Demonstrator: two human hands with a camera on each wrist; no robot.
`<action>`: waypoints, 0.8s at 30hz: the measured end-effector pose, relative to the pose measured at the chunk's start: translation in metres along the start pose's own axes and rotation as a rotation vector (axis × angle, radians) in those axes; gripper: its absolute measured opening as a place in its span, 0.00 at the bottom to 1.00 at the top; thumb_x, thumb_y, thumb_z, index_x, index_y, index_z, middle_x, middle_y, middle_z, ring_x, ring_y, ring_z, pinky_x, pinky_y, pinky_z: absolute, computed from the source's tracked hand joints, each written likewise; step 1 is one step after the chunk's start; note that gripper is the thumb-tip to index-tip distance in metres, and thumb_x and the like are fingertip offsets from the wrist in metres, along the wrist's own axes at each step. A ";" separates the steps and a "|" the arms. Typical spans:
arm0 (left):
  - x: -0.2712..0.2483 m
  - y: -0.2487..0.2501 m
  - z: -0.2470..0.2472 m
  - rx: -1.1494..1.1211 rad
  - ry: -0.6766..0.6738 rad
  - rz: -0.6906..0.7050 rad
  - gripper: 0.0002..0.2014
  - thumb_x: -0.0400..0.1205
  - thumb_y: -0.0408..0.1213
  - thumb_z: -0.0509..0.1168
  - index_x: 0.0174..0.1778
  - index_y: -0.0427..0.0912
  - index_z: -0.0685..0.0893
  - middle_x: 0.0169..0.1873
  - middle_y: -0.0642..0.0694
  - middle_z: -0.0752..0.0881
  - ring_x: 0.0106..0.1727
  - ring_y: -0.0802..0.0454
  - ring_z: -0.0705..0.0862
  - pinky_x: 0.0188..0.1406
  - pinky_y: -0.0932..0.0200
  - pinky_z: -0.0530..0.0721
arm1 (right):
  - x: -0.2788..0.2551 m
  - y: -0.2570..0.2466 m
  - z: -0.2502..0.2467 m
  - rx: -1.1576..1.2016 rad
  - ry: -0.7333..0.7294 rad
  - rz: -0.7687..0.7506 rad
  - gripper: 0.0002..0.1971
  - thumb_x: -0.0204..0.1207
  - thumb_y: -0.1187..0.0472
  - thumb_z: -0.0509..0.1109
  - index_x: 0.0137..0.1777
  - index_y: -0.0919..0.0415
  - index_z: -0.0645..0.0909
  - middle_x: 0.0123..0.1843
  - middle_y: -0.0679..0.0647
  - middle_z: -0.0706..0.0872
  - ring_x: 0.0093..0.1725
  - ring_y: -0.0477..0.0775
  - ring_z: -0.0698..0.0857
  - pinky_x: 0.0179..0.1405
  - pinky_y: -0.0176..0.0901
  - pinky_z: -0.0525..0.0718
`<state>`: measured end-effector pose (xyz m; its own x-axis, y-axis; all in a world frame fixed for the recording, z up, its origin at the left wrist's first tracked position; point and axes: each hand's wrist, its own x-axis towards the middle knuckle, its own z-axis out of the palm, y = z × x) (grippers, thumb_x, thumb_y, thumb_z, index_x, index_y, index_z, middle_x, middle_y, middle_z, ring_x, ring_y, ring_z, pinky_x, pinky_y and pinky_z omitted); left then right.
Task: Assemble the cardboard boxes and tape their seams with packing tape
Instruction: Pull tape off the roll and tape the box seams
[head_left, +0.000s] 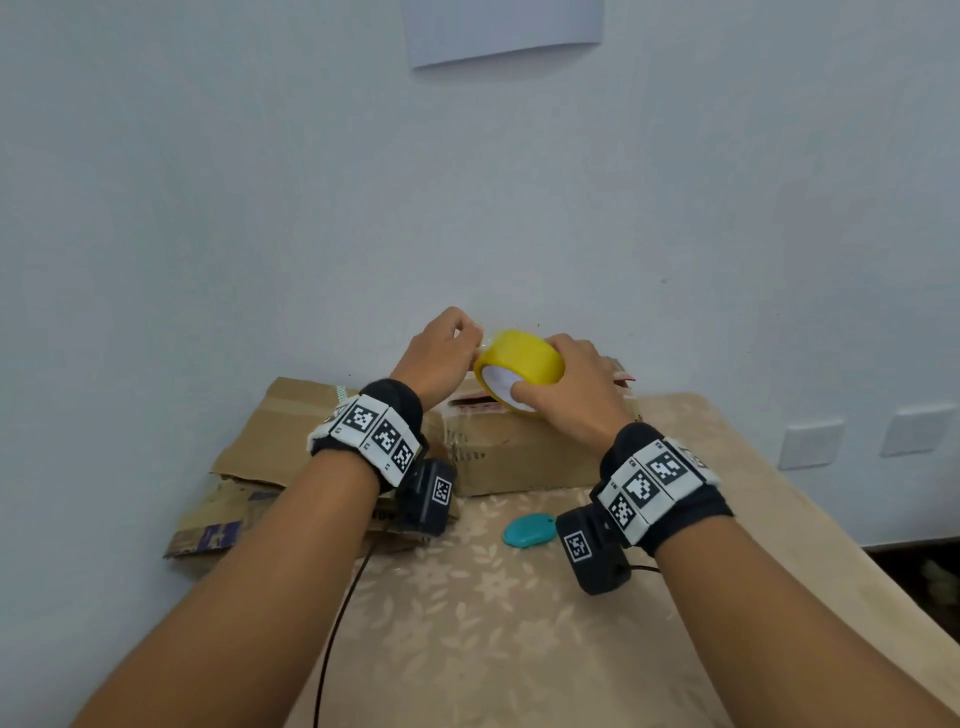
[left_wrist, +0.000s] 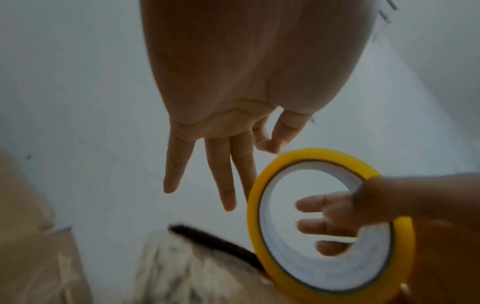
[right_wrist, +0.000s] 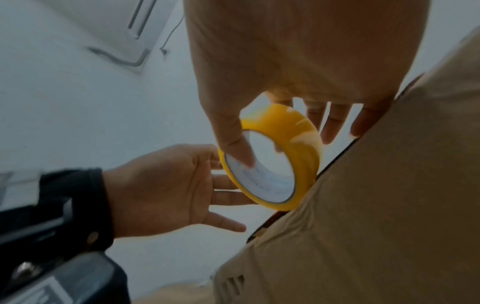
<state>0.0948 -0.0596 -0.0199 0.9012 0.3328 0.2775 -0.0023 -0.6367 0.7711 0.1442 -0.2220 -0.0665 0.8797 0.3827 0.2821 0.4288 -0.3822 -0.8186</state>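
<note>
Nearest us on the bench (head_left: 519, 649), a beige cloth with a woven flower pattern covers the top, and a small smooth teal oval object (head_left: 528, 529) lies on it, its use not clear from here. Just beyond, our hands work above the assembled cardboard box (head_left: 519, 452), which stands against the wall. Our right hand (head_left: 571, 392) grips the roll of yellow packing tape (head_left: 519, 364), thumb hooked into the white core and fingers wrapped over the far side, holding the roll just over the box top, where a dark gap shows between the flaps. Our left hand (head_left: 441, 358) pinches at the roll's outer rim with thumb and forefinger, the other fingers spread loose; we judge it is catching the free end. The roll should be light and rigid, its glossy face slick, so the core is the sure hold; the film itself will be thin, sticky and quick to fold on itself. The box looks stiff but creased and worn. To the left, flattened cardboard sheets (head_left: 270, 447) lie stacked, dull and scuffed.
</note>
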 end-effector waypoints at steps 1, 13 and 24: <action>0.001 0.001 -0.001 0.041 -0.008 0.002 0.10 0.88 0.44 0.57 0.46 0.45 0.78 0.48 0.39 0.88 0.56 0.37 0.87 0.66 0.34 0.83 | -0.001 -0.001 0.001 -0.093 0.005 -0.010 0.39 0.52 0.23 0.65 0.61 0.45 0.75 0.60 0.50 0.75 0.66 0.59 0.73 0.67 0.61 0.76; 0.004 0.019 -0.013 0.468 0.009 0.245 0.03 0.81 0.43 0.68 0.46 0.49 0.82 0.50 0.53 0.89 0.52 0.49 0.86 0.55 0.47 0.84 | -0.002 0.006 0.007 0.242 0.018 -0.153 0.29 0.77 0.31 0.71 0.68 0.49 0.74 0.67 0.47 0.82 0.64 0.49 0.83 0.54 0.43 0.81; 0.006 0.017 -0.010 0.553 0.121 0.440 0.03 0.86 0.42 0.67 0.50 0.48 0.80 0.45 0.53 0.89 0.45 0.50 0.87 0.51 0.48 0.85 | 0.003 0.003 0.007 0.230 -0.089 -0.152 0.23 0.87 0.49 0.66 0.81 0.38 0.71 0.77 0.51 0.74 0.74 0.55 0.77 0.75 0.56 0.77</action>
<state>0.0959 -0.0618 0.0007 0.8129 0.0185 0.5822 -0.1055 -0.9783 0.1785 0.1465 -0.2164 -0.0719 0.7831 0.4974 0.3732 0.4875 -0.1184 -0.8651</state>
